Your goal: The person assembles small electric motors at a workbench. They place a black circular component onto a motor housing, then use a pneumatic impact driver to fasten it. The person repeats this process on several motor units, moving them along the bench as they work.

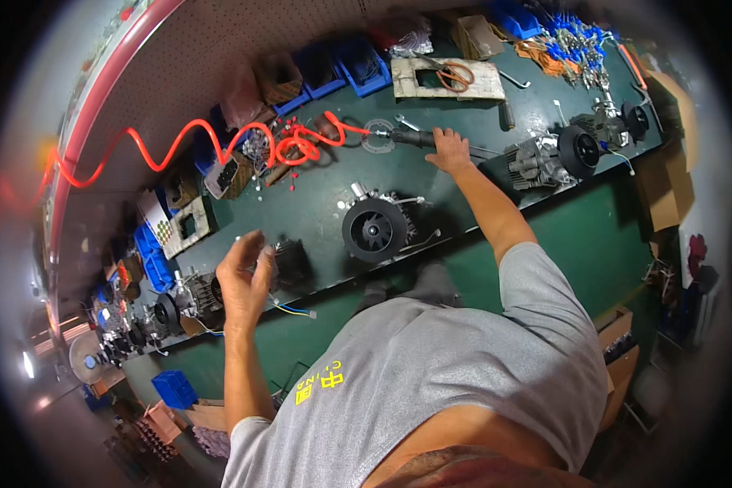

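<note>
My right hand (450, 152) is wrapped round a dark, straight pneumatic screwdriver (415, 137) lying low over the bench, its thin shaft pointing right. A red coiled air hose (193, 124) runs to its left end. My left hand (246, 272) hovers at the bench's front left, thumb and fingers apart and slightly curled, with nothing visible in it. Just beyond that hand sits a dark motor part (291, 265), partly shadowed. Between my hands stands a compressor unit with a black fan (374, 229), its fan side toward me.
More compressor units (537, 163) stand at the right, others (193, 293) at the left. Blue bins (363, 68) line the back. Scissors (455, 76) lie on a worn white board (490, 81). A small wrench (407, 123) lies beside the screwdriver. The green bench (321, 195) ends before my body.
</note>
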### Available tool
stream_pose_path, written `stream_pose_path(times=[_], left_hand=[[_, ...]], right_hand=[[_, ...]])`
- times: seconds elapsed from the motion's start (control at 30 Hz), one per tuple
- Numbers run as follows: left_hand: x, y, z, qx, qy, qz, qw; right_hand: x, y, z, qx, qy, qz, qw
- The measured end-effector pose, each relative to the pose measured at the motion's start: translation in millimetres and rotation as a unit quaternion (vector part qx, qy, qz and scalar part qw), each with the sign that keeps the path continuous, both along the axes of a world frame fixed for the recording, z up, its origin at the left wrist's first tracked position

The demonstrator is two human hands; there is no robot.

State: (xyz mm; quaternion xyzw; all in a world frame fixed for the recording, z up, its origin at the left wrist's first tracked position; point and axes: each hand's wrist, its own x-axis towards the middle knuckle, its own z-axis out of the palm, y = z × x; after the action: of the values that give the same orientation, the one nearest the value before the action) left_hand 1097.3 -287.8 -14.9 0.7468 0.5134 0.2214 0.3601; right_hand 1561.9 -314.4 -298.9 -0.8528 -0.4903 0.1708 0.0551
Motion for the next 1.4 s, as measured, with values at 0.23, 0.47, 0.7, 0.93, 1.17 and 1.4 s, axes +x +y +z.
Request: stream_pose_path(times=[0.23, 0.47, 0.7, 0.93, 1.17, 1.4], left_hand=[[43.2, -29.0, -6.8, -0.079, 0.004, 0.033, 0.996], [58.8, -0.6, -54.6, -0.065, -0.058, 0.046, 0.995], [94.3, 48.6, -85.8, -0.076, -0.122, -0.013, 0.99], [85.9, 72.0, -27.9, -0.238, -0.444, 0.071, 0.861], [65.8, 40.3, -17.8, -0.268, -0.448, -0.134, 0.842], [91.5, 42.8, 2.1, -0.098, -0.64, -0.139, 0.749]], right_hand=[[26.6, 14.9, -20.8, 0.066, 0.15, 0.041, 0.986], [-26.8, 38.3, 60.0, 0.157, 0.249, 0.078, 0.953], [-86.5, 47.7, 186.6, 0.297, 0.306, 0.188, 0.885], [-130.3, 28.8, 280.7, 0.302, 0.305, 0.269, 0.862], [-168.2, 14.5, 302.1, 0.251, 0.4, 0.225, 0.852], [-217.3, 28.1, 342.8, 0.118, 0.579, 0.209, 0.78]])
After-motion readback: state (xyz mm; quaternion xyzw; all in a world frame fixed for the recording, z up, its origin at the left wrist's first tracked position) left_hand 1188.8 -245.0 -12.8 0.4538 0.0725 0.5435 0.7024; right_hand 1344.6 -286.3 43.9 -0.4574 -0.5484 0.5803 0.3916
